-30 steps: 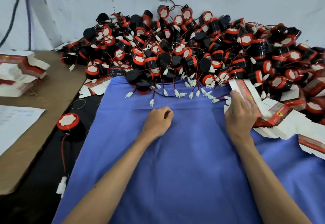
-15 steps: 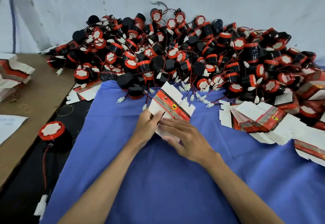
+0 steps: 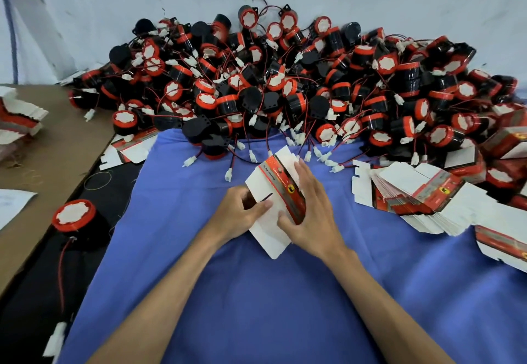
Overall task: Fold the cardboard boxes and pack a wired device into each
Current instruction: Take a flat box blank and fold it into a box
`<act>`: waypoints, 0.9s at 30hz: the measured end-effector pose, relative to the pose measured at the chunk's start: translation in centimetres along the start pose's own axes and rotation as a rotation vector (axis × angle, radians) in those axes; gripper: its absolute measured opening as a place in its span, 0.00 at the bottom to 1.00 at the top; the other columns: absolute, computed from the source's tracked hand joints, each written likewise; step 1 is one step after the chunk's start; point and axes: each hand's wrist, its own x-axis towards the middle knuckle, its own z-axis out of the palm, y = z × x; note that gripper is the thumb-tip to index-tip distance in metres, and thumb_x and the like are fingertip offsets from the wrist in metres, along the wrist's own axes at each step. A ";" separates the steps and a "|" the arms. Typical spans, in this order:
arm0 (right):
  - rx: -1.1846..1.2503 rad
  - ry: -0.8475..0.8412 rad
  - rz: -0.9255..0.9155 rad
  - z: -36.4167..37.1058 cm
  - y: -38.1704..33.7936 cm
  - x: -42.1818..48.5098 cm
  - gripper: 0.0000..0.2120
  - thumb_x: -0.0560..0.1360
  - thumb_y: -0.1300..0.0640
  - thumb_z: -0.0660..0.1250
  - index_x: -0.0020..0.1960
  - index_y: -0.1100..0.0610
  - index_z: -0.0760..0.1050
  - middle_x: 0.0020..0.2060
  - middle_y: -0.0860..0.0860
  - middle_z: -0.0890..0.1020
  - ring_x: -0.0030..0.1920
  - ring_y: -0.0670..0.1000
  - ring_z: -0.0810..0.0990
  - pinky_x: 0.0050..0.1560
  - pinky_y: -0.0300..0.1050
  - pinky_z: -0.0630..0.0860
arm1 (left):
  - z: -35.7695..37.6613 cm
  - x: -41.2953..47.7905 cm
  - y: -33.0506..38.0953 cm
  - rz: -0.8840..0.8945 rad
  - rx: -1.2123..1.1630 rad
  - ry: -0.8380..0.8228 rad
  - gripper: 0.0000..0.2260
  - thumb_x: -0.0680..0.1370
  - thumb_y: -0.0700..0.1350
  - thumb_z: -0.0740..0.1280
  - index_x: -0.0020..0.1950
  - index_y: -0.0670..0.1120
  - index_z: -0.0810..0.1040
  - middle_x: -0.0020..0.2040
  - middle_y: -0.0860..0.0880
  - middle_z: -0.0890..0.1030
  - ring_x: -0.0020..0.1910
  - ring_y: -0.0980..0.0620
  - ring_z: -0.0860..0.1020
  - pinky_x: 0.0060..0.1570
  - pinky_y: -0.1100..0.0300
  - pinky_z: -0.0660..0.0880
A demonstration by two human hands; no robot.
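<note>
A flat white cardboard box [image 3: 269, 221] with a red printed band lies tilted over the blue cloth [image 3: 256, 306], held between both hands. My left hand [image 3: 239, 215] grips its left edge, thumb on top of the white panel. My right hand [image 3: 310, 215] holds the right side, fingers curled over the red band and thumb pressing the white face. A big heap of black and red wired devices [image 3: 285, 92] with white plugs fills the far side of the cloth. A stack of flat boxes [image 3: 422, 192] lies to the right.
One wired device [image 3: 74, 218] stands alone at the left on a black surface, its red wire trailing toward me. A brown board [image 3: 57, 152] at the left carries another pile of flat boxes [image 3: 20, 118]. A few folded boxes [image 3: 507, 141] sit at the far right.
My right hand took one flat box from the right stack and brought it to the middle. My left hand, a loose fist before, now holds the box; both hands have turned it and begun spreading it.
</note>
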 end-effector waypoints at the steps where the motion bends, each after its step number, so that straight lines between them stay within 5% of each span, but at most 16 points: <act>1: 0.008 0.039 -0.002 -0.1 0.1 0.0 0.42 0.65 0.44 0.61 0.77 0.50 0.52 0.76 0.45 0.55 0.72 0.47 0.57 0.68 0.31 0.53 | 0.0 0.1 -0.1 -0.005 0.035 0.019 0.07 0.77 0.37 0.70 0.44 0.49 0.79 0.40 0.54 0.82 0.37 0.62 0.80 0.36 0.65 0.74; 4: -0.006 0.133 -0.031 -0.3 0.0 0.2 0.41 0.63 0.47 0.60 0.75 0.56 0.58 0.75 0.52 0.57 0.67 0.51 0.60 0.66 0.29 0.52 | 0.3 0.1 -0.5 0.012 0.178 0.118 0.02 0.77 0.39 0.70 0.44 0.43 0.79 0.38 0.49 0.83 0.36 0.52 0.79 0.33 0.56 0.75; 8: 0.050 0.173 -0.041 -0.6 -0.3 0.1 0.42 0.62 0.48 0.61 0.75 0.56 0.59 0.76 0.55 0.54 0.67 0.55 0.59 0.66 0.47 0.61 | 0.7 0.0 -0.6 0.142 0.257 0.244 0.05 0.77 0.43 0.66 0.50 0.44 0.81 0.35 0.63 0.80 0.35 0.65 0.76 0.33 0.75 0.68; 11: 0.068 0.180 -0.069 -0.9 -0.7 0.0 0.42 0.63 0.47 0.62 0.75 0.56 0.59 0.76 0.57 0.51 0.68 0.52 0.57 0.67 0.42 0.55 | 0.5 0.3 -0.6 0.231 0.384 0.348 0.13 0.77 0.44 0.64 0.58 0.40 0.81 0.42 0.53 0.81 0.38 0.60 0.74 0.36 0.71 0.67; 14: 0.100 0.157 -0.064 -1.1 -0.9 -0.3 0.41 0.63 0.46 0.61 0.74 0.56 0.59 0.76 0.59 0.49 0.70 0.56 0.56 0.70 0.46 0.56 | 0.5 0.3 -0.8 0.312 0.457 0.459 0.08 0.77 0.39 0.65 0.52 0.38 0.82 0.40 0.55 0.75 0.37 0.56 0.71 0.34 0.67 0.62; 16: 0.159 0.182 -0.071 -1.0 -0.9 -0.4 0.36 0.66 0.46 0.62 0.72 0.56 0.62 0.74 0.58 0.56 0.70 0.55 0.60 0.68 0.39 0.59 | 0.5 0.4 -0.8 0.292 0.502 0.508 0.06 0.78 0.39 0.66 0.46 0.38 0.80 0.38 0.54 0.72 0.34 0.55 0.68 0.34 0.65 0.58; 19: 0.406 0.207 0.074 -0.8 -0.8 -0.2 0.26 0.71 0.51 0.68 0.67 0.51 0.66 0.54 0.50 0.78 0.50 0.46 0.77 0.48 0.36 0.74 | 0.3 0.8 -1.1 0.215 0.511 0.571 0.02 0.76 0.33 0.69 0.45 0.37 0.81 0.41 0.47 0.78 0.37 0.53 0.72 0.35 0.65 0.60; 22: 0.663 0.147 0.271 -0.6 0.0 0.1 0.24 0.74 0.57 0.72 0.66 0.49 0.66 0.29 0.44 0.75 0.32 0.43 0.73 0.35 0.33 0.69 | 0.3 0.9 -1.1 0.197 0.550 0.595 0.01 0.74 0.32 0.70 0.43 0.35 0.80 0.47 0.42 0.78 0.40 0.48 0.74 0.36 0.64 0.59; 24: 0.748 0.120 0.343 -0.5 0.1 0.4 0.15 0.74 0.56 0.70 0.58 0.48 0.70 0.30 0.49 0.77 0.34 0.46 0.75 0.37 0.40 0.71 | 0.3 0.9 -1.0 0.193 0.547 0.601 0.04 0.74 0.36 0.72 0.42 0.36 0.80 0.49 0.41 0.77 0.44 0.48 0.73 0.38 0.64 0.61; 27: 0.829 0.107 0.396 -0.6 0.4 0.6 0.03 0.76 0.57 0.68 0.46 0.54 0.73 0.38 0.53 0.84 0.40 0.51 0.81 0.46 0.52 0.75 | 0.2 0.7 -0.8 0.152 0.502 0.629 0.14 0.72 0.42 0.75 0.56 0.42 0.81 0.56 0.41 0.73 0.55 0.49 0.68 0.53 0.68 0.64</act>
